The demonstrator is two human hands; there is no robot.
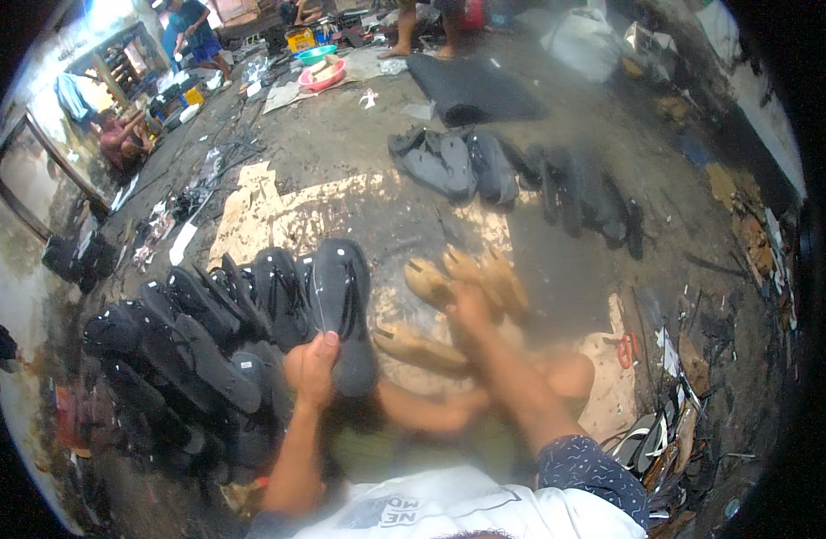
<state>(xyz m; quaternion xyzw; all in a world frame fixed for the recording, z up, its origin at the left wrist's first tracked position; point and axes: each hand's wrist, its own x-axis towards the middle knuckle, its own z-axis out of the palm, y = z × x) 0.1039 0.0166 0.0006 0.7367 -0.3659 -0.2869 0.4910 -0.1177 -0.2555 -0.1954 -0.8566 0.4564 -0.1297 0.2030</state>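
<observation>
Upright in front of me, a black thong sandal (346,296) is in my left hand (312,366), which is closed on its edge with the thumb on top. To the right, my right hand (470,313) is closed around the near end of a tan wooden shoe last (428,282); haze partly blurs its fingers. More wooden lasts (505,283) lie close beyond that hand, and another last (417,349) lies nearer my legs. Several black sandals (206,359) stand and lean packed together at my left, beside the held one.
Ahead on the dark floor lie cardboard sheets (323,202), a row of black sandals (494,171) and a black sheet (471,90). Red-handled scissors (627,350) and scraps are at my right. A pink basin (323,75) and other people (197,36) are farther off.
</observation>
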